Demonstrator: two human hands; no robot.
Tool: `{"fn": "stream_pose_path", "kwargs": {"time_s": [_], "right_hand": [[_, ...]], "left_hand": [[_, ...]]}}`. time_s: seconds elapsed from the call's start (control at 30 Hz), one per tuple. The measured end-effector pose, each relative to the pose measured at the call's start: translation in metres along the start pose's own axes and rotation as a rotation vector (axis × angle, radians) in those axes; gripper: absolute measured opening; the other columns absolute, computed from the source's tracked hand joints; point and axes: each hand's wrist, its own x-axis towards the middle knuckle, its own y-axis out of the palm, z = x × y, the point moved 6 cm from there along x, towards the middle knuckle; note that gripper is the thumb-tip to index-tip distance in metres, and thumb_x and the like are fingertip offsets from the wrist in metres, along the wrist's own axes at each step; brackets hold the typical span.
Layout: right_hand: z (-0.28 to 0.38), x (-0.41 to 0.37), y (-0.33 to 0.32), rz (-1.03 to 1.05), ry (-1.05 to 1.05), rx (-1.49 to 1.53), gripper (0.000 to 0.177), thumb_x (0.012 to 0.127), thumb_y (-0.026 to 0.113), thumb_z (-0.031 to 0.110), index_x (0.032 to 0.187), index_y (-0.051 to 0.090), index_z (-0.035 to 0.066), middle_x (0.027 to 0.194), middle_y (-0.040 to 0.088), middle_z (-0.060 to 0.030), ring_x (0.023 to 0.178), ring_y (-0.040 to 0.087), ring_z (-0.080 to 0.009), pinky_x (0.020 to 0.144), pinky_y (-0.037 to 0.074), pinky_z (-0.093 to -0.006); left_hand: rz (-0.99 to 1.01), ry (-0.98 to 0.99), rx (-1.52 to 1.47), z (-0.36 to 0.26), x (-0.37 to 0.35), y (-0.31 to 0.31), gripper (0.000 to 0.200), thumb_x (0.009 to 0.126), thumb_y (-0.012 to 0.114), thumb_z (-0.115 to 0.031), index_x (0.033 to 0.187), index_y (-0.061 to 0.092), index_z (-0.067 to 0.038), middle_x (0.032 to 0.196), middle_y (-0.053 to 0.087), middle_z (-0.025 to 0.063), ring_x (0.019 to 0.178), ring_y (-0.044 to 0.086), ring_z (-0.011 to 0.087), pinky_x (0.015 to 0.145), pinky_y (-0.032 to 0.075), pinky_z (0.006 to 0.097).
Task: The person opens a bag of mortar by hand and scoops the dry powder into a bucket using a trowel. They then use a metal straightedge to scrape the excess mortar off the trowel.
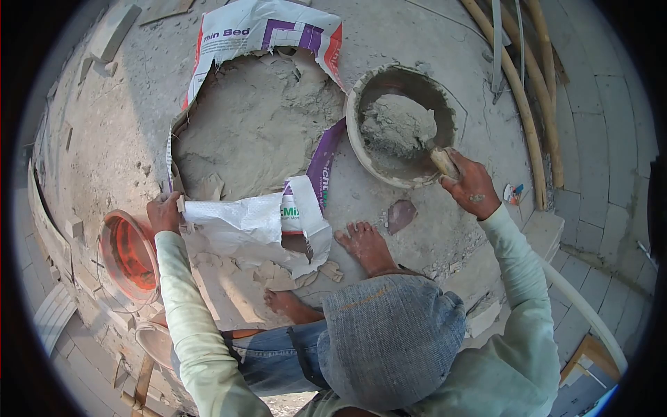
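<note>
A torn-open paper mortar bag (pixel 243 214), white with purple and red print, lies full of grey powder (pixel 253 132). My left hand (pixel 165 213) is closed on the bag's near left edge, where the torn side folds over. In my right hand (pixel 474 186) is the wooden handle of a trowel (pixel 442 162). The trowel reaches into a round mortar-crusted bucket (pixel 356 132) standing right of the bag. A heap of grey powder or mortar (pixel 396 124) covers its blade, so the metal is hidden. Grey residue coats the bucket's inner walls.
An orange bucket (pixel 132 257) stands by my left forearm, with a second pail (pixel 154 340) below it. Wooden poles (pixel 517 90) lie at the upper right. A pale hose (pixel 583 306) curves along the right. A stone fragment (pixel 401 215) lies near my foot (pixel 367 247).
</note>
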Motion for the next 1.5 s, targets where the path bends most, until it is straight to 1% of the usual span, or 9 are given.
{"fn": "stream_pose_path", "kwargs": {"time_s": [0.3, 0.73, 0.93, 1.03, 1.23, 1.27, 1.3, 1.4, 1.5], "right_hand": [[0.015, -0.017, 0.003, -0.059, -0.050, -0.133, 0.063, 0.073, 0.071, 0.012, 0.130, 0.047, 0.004, 0.093, 0.061, -0.0171, 0.080, 0.062, -0.0378, 0.069, 0.050, -0.0453], [0.018, -0.026, -0.009, -0.016, 0.011, -0.253, 0.064, 0.073, 0.070, 0.010, 0.132, 0.045, 0.007, 0.091, 0.058, -0.0155, 0.077, 0.063, -0.0360, 0.065, 0.050, -0.0454], [0.021, -0.027, -0.026, -0.052, -0.011, -0.274, 0.063, 0.072, 0.071, 0.008, 0.131, 0.047, 0.007, 0.091, 0.058, -0.0153, 0.077, 0.063, -0.0359, 0.066, 0.050, -0.0448], [0.021, -0.028, -0.042, -0.189, 0.006, -0.214, 0.062, 0.072, 0.071, 0.008, 0.130, 0.048, 0.005, 0.093, 0.059, -0.0158, 0.077, 0.062, -0.0369, 0.066, 0.051, -0.0436], [0.060, -0.002, -0.082, -0.166, -0.103, 0.056, 0.053, 0.079, 0.066, 0.003, 0.127, 0.047, -0.008, 0.110, 0.062, -0.0286, 0.099, 0.066, -0.0334, 0.085, 0.051, -0.0365], [0.076, 0.007, -0.082, -0.142, -0.152, 0.087, 0.053, 0.079, 0.066, 0.003, 0.127, 0.047, -0.008, 0.110, 0.062, -0.0286, 0.099, 0.066, -0.0334, 0.085, 0.051, -0.0365], [0.089, 0.017, -0.078, -0.108, -0.215, 0.133, 0.052, 0.080, 0.065, 0.003, 0.127, 0.047, -0.008, 0.109, 0.062, -0.0282, 0.098, 0.066, -0.0338, 0.085, 0.051, -0.0365], [0.138, 0.051, -0.055, -0.019, -0.342, 0.213, 0.051, 0.080, 0.064, 0.005, 0.127, 0.047, -0.007, 0.110, 0.062, -0.0269, 0.096, 0.066, -0.0356, 0.085, 0.051, -0.0372], [0.196, 0.083, -0.016, 0.026, -0.616, -0.012, 0.052, 0.077, 0.065, 0.012, 0.125, 0.050, 0.000, 0.099, 0.063, -0.0212, 0.090, 0.062, -0.0391, 0.079, 0.050, -0.0429]], "left_hand": [[0.012, -0.044, -0.065, 0.005, -0.001, -0.001, 0.021, 0.074, 0.066, -0.014, 0.080, 0.068, 0.006, 0.059, 0.054, 0.0022, 0.048, 0.047, 0.0132, 0.045, 0.039, 0.0308], [0.010, -0.044, -0.067, 0.006, 0.003, 0.001, 0.022, 0.075, 0.066, -0.015, 0.082, 0.068, 0.006, 0.062, 0.057, 0.0033, 0.051, 0.050, 0.0136, 0.047, 0.040, 0.0307], [0.005, -0.025, -0.052, 0.004, 0.003, -0.002, 0.022, 0.074, 0.067, -0.016, 0.078, 0.068, 0.005, 0.060, 0.056, 0.0029, 0.050, 0.048, 0.0127, 0.047, 0.039, 0.0308], [-0.013, -0.019, -0.047, -0.003, -0.005, -0.002, 0.022, 0.074, 0.067, -0.017, 0.074, 0.068, 0.005, 0.058, 0.054, 0.0018, 0.049, 0.046, 0.0117, 0.046, 0.038, 0.0300], [-0.048, -0.043, -0.050, -0.009, -0.009, 0.001, 0.023, 0.073, 0.068, -0.018, 0.070, 0.068, 0.005, 0.056, 0.057, 0.0037, 0.047, 0.050, 0.0123, 0.047, 0.039, 0.0313], [-0.055, 0.017, 0.065, -0.009, -0.007, -0.003, 0.028, 0.071, 0.067, -0.023, 0.070, 0.068, 0.005, 0.056, 0.060, 0.0091, 0.048, 0.052, 0.0165, 0.050, 0.042, 0.0338], [-0.037, 0.034, 0.156, -0.018, -0.011, -0.003, 0.025, 0.072, 0.066, -0.022, 0.067, 0.066, 0.003, 0.058, 0.056, 0.0033, 0.050, 0.047, 0.0132, 0.049, 0.038, 0.0318], [-0.109, 0.028, 0.112, -0.008, -0.007, -0.004, 0.027, 0.070, 0.064, -0.024, 0.067, 0.067, 0.003, 0.057, 0.056, 0.0041, 0.050, 0.049, 0.0135, 0.050, 0.040, 0.0319], [-0.150, 0.005, 0.174, -0.001, -0.002, -0.007, 0.029, 0.070, 0.062, -0.026, 0.068, 0.067, 0.003, 0.056, 0.057, 0.0058, 0.051, 0.051, 0.0145, 0.050, 0.041, 0.0322]]}}
